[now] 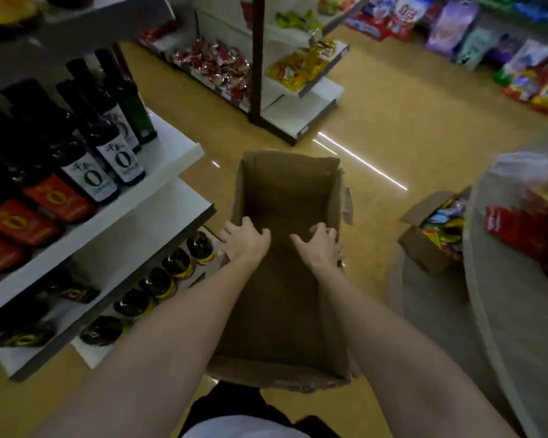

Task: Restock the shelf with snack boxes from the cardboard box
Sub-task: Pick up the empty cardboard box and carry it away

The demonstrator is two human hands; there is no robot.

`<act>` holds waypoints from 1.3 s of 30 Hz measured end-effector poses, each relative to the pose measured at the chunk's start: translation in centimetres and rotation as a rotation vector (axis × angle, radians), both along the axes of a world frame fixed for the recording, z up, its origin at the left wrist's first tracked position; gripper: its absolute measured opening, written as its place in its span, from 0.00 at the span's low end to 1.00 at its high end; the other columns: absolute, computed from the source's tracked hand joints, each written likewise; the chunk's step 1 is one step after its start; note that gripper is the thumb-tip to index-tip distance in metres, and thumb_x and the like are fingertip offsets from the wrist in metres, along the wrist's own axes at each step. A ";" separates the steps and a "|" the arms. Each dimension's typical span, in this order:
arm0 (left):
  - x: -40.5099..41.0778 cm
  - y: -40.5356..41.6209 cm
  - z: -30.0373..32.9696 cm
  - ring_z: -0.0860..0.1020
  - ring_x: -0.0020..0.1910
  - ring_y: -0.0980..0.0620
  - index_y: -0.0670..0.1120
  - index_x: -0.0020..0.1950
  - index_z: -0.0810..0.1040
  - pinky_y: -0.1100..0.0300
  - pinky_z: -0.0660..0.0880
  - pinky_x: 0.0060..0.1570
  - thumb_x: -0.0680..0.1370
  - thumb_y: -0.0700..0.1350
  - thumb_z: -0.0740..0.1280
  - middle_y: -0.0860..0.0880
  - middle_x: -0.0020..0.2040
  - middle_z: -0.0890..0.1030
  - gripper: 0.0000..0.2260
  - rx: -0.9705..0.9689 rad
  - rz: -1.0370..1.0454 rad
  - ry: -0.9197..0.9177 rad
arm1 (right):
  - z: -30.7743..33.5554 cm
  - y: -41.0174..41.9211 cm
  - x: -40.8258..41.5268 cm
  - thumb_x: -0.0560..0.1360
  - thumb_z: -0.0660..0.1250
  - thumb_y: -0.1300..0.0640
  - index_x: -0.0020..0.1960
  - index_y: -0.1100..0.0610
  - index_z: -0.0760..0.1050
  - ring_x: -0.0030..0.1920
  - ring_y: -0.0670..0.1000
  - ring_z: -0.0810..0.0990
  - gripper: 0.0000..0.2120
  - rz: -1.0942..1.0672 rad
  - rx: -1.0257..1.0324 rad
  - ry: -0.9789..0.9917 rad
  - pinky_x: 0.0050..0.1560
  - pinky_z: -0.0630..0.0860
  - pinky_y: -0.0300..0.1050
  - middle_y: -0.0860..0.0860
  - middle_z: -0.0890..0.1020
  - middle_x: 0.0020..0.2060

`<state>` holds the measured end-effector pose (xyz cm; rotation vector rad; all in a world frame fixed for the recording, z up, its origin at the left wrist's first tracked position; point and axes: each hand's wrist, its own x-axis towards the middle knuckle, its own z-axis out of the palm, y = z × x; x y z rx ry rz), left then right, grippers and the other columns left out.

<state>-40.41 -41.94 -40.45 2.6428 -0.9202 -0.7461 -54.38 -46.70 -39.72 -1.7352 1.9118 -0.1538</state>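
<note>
Cardboard box (285,197): open-topped and showing only bare brown inside, held over the tan floor (393,121) between both arms, its near end toward the person
Left hand (246,240): fingers curled over the box's left wall, gripping its rim
Right hand (321,245): fingers bent over the right wall, gripping the rim
Left shelf (184,153): white tiers with dark bottles (92,121) above and red snack boxes (45,197) on the tier below
Second carton (431,235): on the floor at right, full of bright packets
Far racks: blurred snack bags
</note>
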 end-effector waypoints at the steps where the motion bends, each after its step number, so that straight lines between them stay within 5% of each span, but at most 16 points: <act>1: 0.7 -2.1 0.2 0.63 0.69 0.35 0.50 0.60 0.72 0.38 0.64 0.65 0.78 0.59 0.62 0.39 0.68 0.67 0.17 0.011 0.006 0.004 | 0.0 -2.4 0.6 0.73 0.69 0.37 0.62 0.50 0.69 0.66 0.60 0.70 0.24 0.018 0.006 0.000 0.69 0.65 0.63 0.53 0.70 0.65; 11: 6.5 -20.3 -1.1 0.66 0.66 0.37 0.50 0.63 0.71 0.41 0.67 0.64 0.78 0.60 0.62 0.40 0.68 0.66 0.19 0.029 0.169 0.009 | -1.4 -24.2 7.6 0.74 0.67 0.37 0.63 0.50 0.70 0.68 0.61 0.69 0.24 0.231 0.032 0.005 0.69 0.65 0.63 0.53 0.71 0.65; 22: 13.0 -38.1 -2.8 0.66 0.69 0.37 0.50 0.67 0.71 0.43 0.68 0.65 0.79 0.59 0.61 0.41 0.72 0.63 0.20 0.114 0.616 -0.003 | -4.2 -46.4 18.5 0.76 0.66 0.40 0.64 0.52 0.69 0.67 0.61 0.68 0.23 0.639 0.159 -0.042 0.69 0.65 0.63 0.54 0.70 0.64; 39: 32.2 -47.3 -15.3 0.69 0.65 0.37 0.49 0.55 0.74 0.43 0.70 0.63 0.78 0.55 0.65 0.41 0.67 0.67 0.12 0.070 0.959 0.058 | -16.0 -56.8 42.3 0.75 0.67 0.40 0.63 0.51 0.69 0.67 0.60 0.68 0.22 0.926 0.171 0.083 0.68 0.67 0.62 0.53 0.71 0.64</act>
